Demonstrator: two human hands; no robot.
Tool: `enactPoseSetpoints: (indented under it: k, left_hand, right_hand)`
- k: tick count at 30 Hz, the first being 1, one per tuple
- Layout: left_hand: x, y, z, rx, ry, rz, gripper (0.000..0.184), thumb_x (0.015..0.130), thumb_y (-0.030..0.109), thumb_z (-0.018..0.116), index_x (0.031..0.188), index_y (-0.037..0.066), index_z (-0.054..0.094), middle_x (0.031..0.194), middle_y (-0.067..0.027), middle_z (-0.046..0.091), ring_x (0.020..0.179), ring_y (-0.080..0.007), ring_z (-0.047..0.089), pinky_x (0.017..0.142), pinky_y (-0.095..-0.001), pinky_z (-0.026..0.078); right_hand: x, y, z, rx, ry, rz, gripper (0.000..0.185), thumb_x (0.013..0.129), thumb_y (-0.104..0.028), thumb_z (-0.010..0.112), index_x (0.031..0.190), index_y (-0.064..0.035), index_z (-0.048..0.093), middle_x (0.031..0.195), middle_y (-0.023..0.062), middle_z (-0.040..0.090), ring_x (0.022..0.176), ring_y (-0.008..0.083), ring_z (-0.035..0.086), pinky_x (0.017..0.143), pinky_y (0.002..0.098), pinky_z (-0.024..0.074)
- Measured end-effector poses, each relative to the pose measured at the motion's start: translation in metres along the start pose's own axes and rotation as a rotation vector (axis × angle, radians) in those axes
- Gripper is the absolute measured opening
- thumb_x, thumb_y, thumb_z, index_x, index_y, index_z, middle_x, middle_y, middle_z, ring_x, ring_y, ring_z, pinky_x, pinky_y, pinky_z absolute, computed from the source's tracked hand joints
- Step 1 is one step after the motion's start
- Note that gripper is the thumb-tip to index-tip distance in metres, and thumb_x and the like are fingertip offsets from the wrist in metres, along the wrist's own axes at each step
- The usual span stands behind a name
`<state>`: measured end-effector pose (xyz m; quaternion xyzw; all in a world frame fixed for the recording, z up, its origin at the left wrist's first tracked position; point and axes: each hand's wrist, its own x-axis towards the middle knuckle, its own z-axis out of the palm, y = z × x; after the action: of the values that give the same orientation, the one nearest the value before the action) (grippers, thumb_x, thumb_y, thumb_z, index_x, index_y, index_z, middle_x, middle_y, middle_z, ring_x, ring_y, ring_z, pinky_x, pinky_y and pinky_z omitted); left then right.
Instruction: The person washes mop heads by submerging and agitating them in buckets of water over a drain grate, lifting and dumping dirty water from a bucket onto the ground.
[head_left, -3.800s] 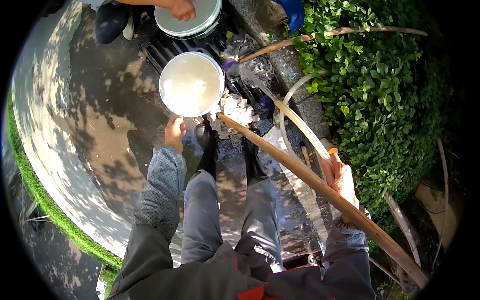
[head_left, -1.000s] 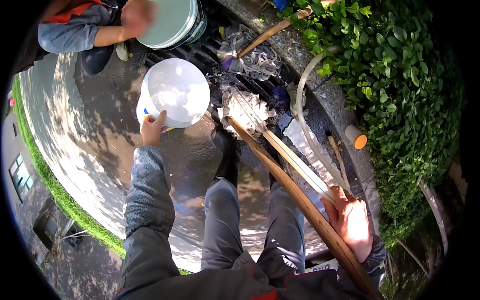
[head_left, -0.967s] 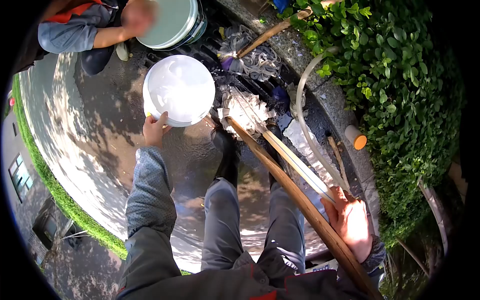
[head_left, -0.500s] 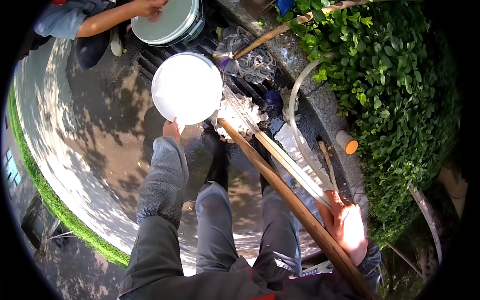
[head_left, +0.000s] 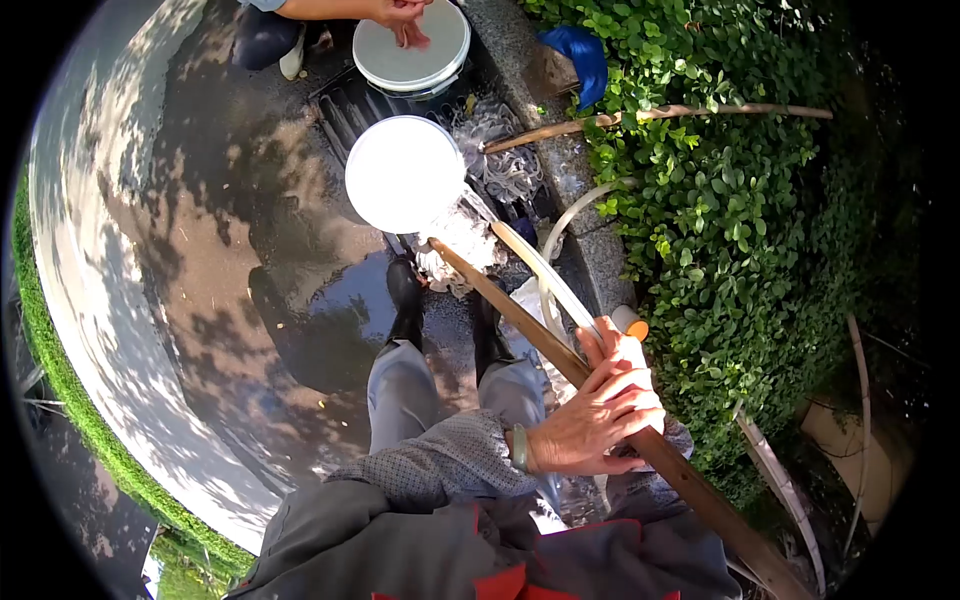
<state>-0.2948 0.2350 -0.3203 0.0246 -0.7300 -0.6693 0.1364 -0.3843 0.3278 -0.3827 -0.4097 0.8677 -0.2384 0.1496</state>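
My left hand, with a bracelet at its wrist, is wrapped round the upper part of a brown wooden pole. Just beyond it my right hand, partly covered by the left, grips a pale hose that runs alongside the pole. Water streams from the hose's end beside a white bucket. The pole's lower end meets a pale mop head on the ground near my boots. The bucket stands upright, and sunlight glares over its inside.
A co-worker's hands are over a second bucket at the top. A grey mop head lies on a dark grate. Green bushes line the stone kerb. An orange-capped tube is beside my right hand.
My left hand has let go of the white bucket and moved across to the right, onto the wooden pole. The view has shifted, and the co-worker's hands are now close together over the other bucket.
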Motion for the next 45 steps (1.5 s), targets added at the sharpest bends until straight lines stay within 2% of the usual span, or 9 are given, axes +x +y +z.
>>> enactPoseSetpoints:
  k: [2,5,12,14,16,18,22,30,45]
  left_hand:
    - [0.002,0.005,0.002,0.004,0.175,0.002,0.045,0.053,0.012,0.070,0.097,0.006,0.059,0.099,-0.0083,0.057,0.104,-0.0295,0.053,0.100,-0.0445,0.037]
    - [-0.004,0.009,-0.014,0.207,0.398,-0.011,0.038,0.054,0.007,0.069,0.091,0.005,0.061,0.093,-0.0081,0.059,0.097,-0.0261,0.056,0.094,-0.0395,0.042]
    - [-0.033,0.016,-0.122,0.226,0.899,-0.151,0.032,0.059,0.003,0.071,0.085,0.005,0.052,0.081,-0.0112,0.054,0.079,-0.0332,0.055,0.070,-0.0405,0.046]
    - [-0.047,0.017,-0.153,0.131,1.072,-0.283,0.029,0.066,0.006,0.074,0.085,0.003,0.053,0.077,-0.0121,0.054,0.074,-0.0327,0.057,0.067,-0.0391,0.046]
    - [-0.069,0.011,-0.183,0.008,1.314,-0.323,0.019,0.077,0.008,0.071,0.075,0.001,0.053,0.061,-0.0010,0.052,0.065,-0.0073,0.048,0.059,-0.0283,0.042]
    - [-0.104,0.036,-0.210,-0.286,1.509,-0.371,0.018,0.083,0.011,0.069,0.077,0.002,0.055,0.063,0.0006,0.053,0.057,-0.0105,0.054,0.050,-0.0276,0.043]
    - [-0.180,0.105,-0.201,-0.375,1.676,0.060,0.013,0.088,0.002,0.059,0.084,0.006,0.047,0.061,-0.0021,0.049,0.053,-0.0094,0.048,0.051,-0.0248,0.041]
    - [-0.145,0.302,-0.164,-0.169,1.514,0.017,0.019,0.087,0.007,0.053,0.070,0.007,0.044,0.057,-0.0032,0.046,0.049,-0.0118,0.044,0.050,-0.0257,0.037]
    - [-0.113,0.608,-0.175,0.067,0.694,0.358,0.030,0.093,0.015,0.044,0.064,0.012,0.035,0.053,-0.0020,0.036,0.047,-0.0143,0.034,0.056,-0.0300,0.034]
  right_hand:
    - [0.008,0.010,0.016,0.051,-0.089,0.012,0.018,0.082,-0.011,0.073,0.094,-0.0029,0.062,0.069,0.0024,0.050,0.061,0.0156,0.051,0.053,0.0300,0.0412]
    - [0.029,-0.010,0.030,0.139,-0.092,-0.122,0.013,0.088,-0.015,0.066,0.090,-0.0058,0.057,0.067,0.0060,0.048,0.061,0.0208,0.054,0.051,0.0324,0.0406]
    - [0.061,-0.034,0.045,0.392,-0.583,0.016,0.036,0.092,-0.035,0.054,0.105,-0.0016,0.057,0.108,0.0128,0.059,0.098,0.0233,0.059,0.081,0.0359,0.0475]
    - [0.081,-0.045,0.058,-0.286,-0.722,0.019,0.044,0.090,-0.041,0.053,0.104,0.0009,0.059,0.106,0.0226,0.062,0.099,0.0373,0.060,0.081,0.0421,0.0484]
    - [0.071,-0.059,0.056,-0.201,-0.535,-0.001,0.046,0.090,-0.041,0.050,0.101,0.0027,0.061,0.096,0.0272,0.063,0.094,0.0431,0.060,0.080,0.0452,0.0490]
    - [0.072,-0.067,0.054,-0.256,-0.489,-0.171,0.045,0.091,-0.043,0.049,0.091,0.0003,0.059,0.080,0.0253,0.064,0.078,0.0436,0.063,0.071,0.0489,0.0504]
    - [0.064,-0.084,0.040,-0.158,-0.507,-0.137,0.043,0.091,-0.040,0.049,0.086,0.0011,0.061,0.078,0.0264,0.063,0.078,0.0443,0.062,0.070,0.0489,0.0508]
    - [0.060,-0.094,-0.001,-0.161,-0.408,-0.158,0.038,0.090,-0.038,0.051,0.082,-0.0014,0.061,0.072,0.0251,0.063,0.071,0.0421,0.064,0.066,0.0495,0.0516]
    - [0.053,-0.102,-0.011,-0.101,-0.468,-0.075,0.038,0.089,-0.038,0.053,0.087,-0.0012,0.064,0.079,0.0206,0.066,0.076,0.0395,0.065,0.070,0.0466,0.0527]
